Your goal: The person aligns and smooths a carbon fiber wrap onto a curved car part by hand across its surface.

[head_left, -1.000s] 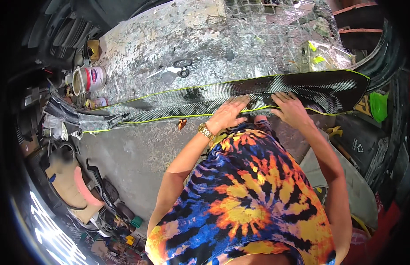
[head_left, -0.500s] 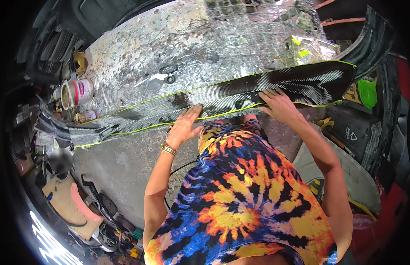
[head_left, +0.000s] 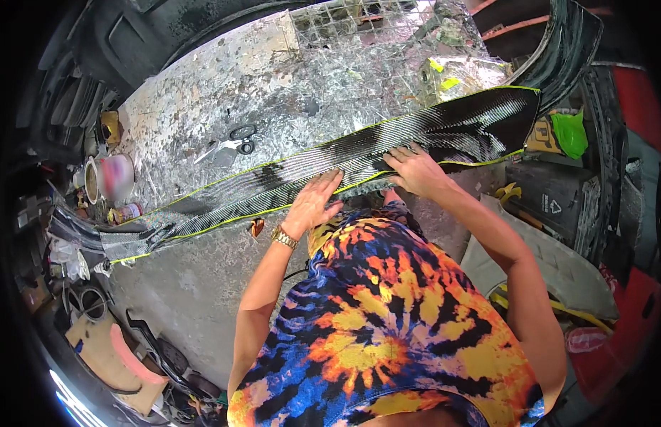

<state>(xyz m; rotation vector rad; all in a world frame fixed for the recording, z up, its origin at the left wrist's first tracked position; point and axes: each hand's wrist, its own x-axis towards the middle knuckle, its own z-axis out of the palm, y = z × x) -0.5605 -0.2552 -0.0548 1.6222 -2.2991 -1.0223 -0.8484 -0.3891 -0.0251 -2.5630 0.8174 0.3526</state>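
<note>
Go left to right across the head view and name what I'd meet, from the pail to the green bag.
White-and-red pail → scissors → left hand → right hand → green plastic bag. Left out: the black woven strip, which runs beneath both hands.

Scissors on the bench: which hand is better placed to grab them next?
Left, probably: your left hand is nearer the scissors; your right hand rests farther right on the woven strip.

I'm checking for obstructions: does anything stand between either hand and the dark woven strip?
Nothing visible does: the left hand and right hand both rest on the strip, and the scissors lie beyond it on the worktable.
</note>
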